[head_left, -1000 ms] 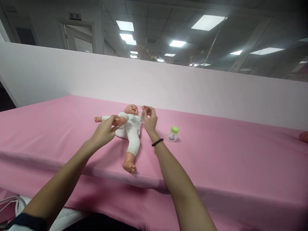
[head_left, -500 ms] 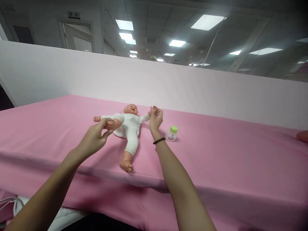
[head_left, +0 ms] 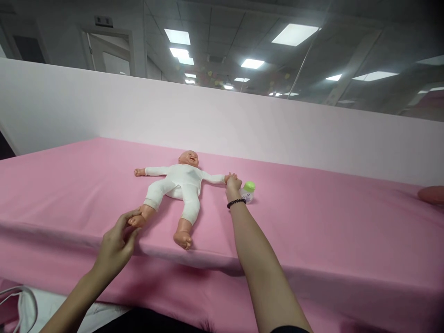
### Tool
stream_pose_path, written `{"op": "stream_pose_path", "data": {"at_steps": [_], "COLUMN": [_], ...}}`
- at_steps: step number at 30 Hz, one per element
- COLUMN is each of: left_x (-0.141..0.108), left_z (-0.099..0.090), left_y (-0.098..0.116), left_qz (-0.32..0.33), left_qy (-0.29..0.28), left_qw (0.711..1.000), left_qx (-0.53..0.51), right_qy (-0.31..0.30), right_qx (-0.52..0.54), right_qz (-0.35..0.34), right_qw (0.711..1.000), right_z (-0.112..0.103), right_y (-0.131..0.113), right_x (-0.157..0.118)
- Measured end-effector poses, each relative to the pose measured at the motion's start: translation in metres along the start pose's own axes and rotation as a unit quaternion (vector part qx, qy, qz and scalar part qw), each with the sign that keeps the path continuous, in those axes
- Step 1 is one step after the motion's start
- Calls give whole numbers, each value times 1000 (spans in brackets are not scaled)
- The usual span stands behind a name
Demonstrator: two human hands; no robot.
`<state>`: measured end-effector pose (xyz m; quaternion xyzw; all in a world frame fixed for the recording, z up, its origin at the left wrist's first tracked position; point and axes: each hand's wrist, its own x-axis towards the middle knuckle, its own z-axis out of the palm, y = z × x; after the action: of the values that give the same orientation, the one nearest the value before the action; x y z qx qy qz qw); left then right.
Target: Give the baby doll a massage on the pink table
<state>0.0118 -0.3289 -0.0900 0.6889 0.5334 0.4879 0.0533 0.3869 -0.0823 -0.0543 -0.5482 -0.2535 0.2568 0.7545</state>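
A baby doll [head_left: 185, 180] with a white cloth body lies on its back on the pink-covered table [head_left: 312, 226], head toward the wall, arms spread wide and legs toward me. My left hand [head_left: 116, 243] is closed round the doll's foot at the left, thumb below and fingers above. At the right, my right hand [head_left: 233, 184], with a dark beaded band at the wrist, grips the doll's hand; its fingers are partly hidden. Just right of that wrist stands a small clear bottle [head_left: 248, 193] with a green cap, partly covered by the hand.
A white wall panel [head_left: 222, 125] rises behind the table, with glass above it reflecting ceiling lights. A skin-coloured rounded object [head_left: 431, 194] lies at the right edge. White cloth and a pale cable [head_left: 29, 296] are at the lower left.
My left hand has lowered the doll's leg toward me and left, straightening it. My right hand has brought the doll's arm down and outward, closer to the bottle.
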Motion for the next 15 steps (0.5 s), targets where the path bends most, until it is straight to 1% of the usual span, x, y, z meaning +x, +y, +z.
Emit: {"op": "stream_pose_path", "data": {"at_steps": [2,3,4,6,7,9,11,13,14,15], "left_x": [17,28,41,70,84,108,125,133,135,136], "left_z": [-2,-3,-2,4,10,28,50,69,75,78], "left_y": [9,16,23,37,43,52,54,52,50,48], "left_qz": [4,7,13,32,45,60,64,65,67,71], "left_qy": [15,24,30,19,5,-31,-80,-118,-129,-134], "left_qw": [1000,1000,999,999,998,996,993,990,989,988], "left_qx": [-4,-7,-13,-34,-48,-63,-63,-45,-33,-24], "right_qy": [17,13,-4,-70,-115,-197,-260,-298,-308,-312], "right_qx": [-19,-25,-30,-33,-36,-68,-139,-215,-244,-264], "right_qz": [-24,-56,-104,-219,-270,-348,-414,-470,-489,-501], "right_qw": [999,998,994,973,955,914,861,803,779,763], "right_z": [8,13,17,25,28,33,36,38,38,38], "right_y": [-16,-24,-32,-44,-47,-47,-40,-31,-28,-26], "right_x": [-11,-18,-27,-47,-58,-80,-99,-112,-115,-117]}}
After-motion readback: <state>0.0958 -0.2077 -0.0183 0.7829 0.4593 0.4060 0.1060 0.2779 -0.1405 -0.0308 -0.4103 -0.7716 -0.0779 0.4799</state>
